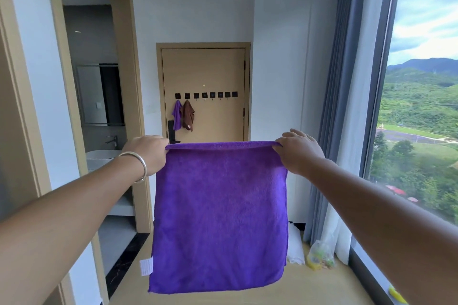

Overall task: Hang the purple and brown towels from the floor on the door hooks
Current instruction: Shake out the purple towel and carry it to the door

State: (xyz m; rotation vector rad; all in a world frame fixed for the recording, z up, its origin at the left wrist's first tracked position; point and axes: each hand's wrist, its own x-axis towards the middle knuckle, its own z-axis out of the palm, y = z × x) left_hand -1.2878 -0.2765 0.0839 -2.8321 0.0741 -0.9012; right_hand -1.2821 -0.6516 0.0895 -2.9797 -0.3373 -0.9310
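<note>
I hold a purple towel [220,215] spread out flat in front of me at chest height. My left hand [148,153] pinches its top left corner and my right hand [297,151] pinches its top right corner. A white label hangs at the towel's lower left edge. Straight ahead at the end of the hallway is a tan door [218,69] with a row of several black hooks [205,95]. A small purple towel [177,114] hangs on the leftmost hook and a brown towel [188,115] on the hook beside it.
An open bathroom doorway [99,106] with a sink is on my left. Grey curtains [342,106] and a tall window [421,106] run along the right. A white bag [295,245] and a clear plastic bag [319,255] sit on the floor by the curtain.
</note>
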